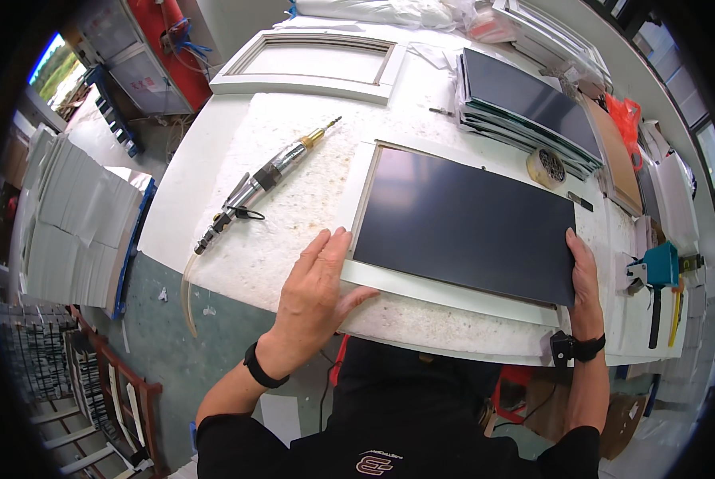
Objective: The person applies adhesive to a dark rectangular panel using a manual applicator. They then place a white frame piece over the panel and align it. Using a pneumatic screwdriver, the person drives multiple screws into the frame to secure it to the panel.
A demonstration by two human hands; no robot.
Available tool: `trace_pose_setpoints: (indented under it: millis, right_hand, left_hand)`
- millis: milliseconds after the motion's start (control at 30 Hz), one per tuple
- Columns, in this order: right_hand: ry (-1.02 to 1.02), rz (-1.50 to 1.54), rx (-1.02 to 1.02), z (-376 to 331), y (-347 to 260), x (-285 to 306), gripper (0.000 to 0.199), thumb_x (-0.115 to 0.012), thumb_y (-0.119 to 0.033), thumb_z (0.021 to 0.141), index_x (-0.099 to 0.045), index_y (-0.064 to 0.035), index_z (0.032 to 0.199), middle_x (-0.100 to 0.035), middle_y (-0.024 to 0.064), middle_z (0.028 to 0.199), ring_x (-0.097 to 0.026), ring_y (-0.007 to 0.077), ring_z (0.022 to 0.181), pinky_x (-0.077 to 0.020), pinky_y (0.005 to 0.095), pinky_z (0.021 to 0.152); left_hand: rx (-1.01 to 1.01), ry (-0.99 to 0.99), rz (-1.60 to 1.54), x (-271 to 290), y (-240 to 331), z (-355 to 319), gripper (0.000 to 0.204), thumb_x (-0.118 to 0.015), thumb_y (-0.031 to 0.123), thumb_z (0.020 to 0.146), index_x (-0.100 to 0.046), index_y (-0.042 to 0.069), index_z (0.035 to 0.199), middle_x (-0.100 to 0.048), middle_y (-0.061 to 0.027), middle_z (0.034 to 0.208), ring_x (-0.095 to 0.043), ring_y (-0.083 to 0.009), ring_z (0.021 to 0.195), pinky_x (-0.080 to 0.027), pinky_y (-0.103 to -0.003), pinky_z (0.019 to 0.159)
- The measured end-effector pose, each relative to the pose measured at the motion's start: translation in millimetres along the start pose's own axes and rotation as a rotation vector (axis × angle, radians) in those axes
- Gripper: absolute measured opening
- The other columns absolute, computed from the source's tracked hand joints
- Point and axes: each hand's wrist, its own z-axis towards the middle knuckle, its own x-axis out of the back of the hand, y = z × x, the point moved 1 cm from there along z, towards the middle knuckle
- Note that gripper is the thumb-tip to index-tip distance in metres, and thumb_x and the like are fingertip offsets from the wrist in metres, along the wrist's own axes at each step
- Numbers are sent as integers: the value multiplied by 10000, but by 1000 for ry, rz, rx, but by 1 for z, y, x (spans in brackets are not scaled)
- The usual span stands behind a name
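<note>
A dark, glossy rectangular panel [469, 219] lies over a white frame [405, 281] on the worktable. The frame shows along the panel's left and near sides. My left hand [314, 279] grips the frame's near left corner, its fingers on the left rail and its thumb on the near rail. At the opposite end my right hand [586, 275] holds the panel's right edge, with part of the fingers hidden. Left of the frame lies a pneumatic screwdriver [266, 177] with a brass-coloured nose and a bit.
Another white frame [302, 86] lies at the far left of the table [214, 152]. Stacked dark panels [525, 96] stand behind mine, near a round tub [537, 166] of small screws. A teal tool [661, 265] is at the right. White sheets [78, 207] are piled left of the table.
</note>
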Motion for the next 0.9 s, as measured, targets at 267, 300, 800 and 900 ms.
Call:
trace_pose_setpoints:
  millis: [267,300,800,900]
  right_hand:
    - [14,-23,31,9,9,11,366,-621,-301,1043,-633,33,1192,-726,79,1032,-718,130,854,-595,241,742]
    - [13,-43,37,10,11,13,372,-624,-307,1041,-635,33,1191,-725,77,1031,-716,130,854,-592,239,743]
    - [102,-289,7,13,11,16,439,-642,-370,1019,-654,37,1183,-702,63,1019,-675,110,854,-549,238,759]
    - [99,-265,-3,9,9,10,454,-643,-374,1018,-650,41,1201,-702,63,1024,-675,110,854,-548,239,757]
  left_hand:
    - [-16,-7,2,1,0,2,889,-926,216,671,-505,-42,1410,-614,-205,1355,-576,-387,1277,-509,-431,1066]
    - [-15,-11,3,1,0,1,889,-926,215,670,-505,-42,1410,-615,-206,1353,-578,-388,1275,-510,-431,1064]
    - [-37,17,6,1,1,3,886,-928,220,681,-503,-41,1414,-637,-222,1321,-602,-394,1251,-524,-431,1037]
    - [-39,22,11,1,1,3,885,-929,223,683,-502,-35,1414,-635,-237,1311,-606,-394,1245,-527,-430,1031]
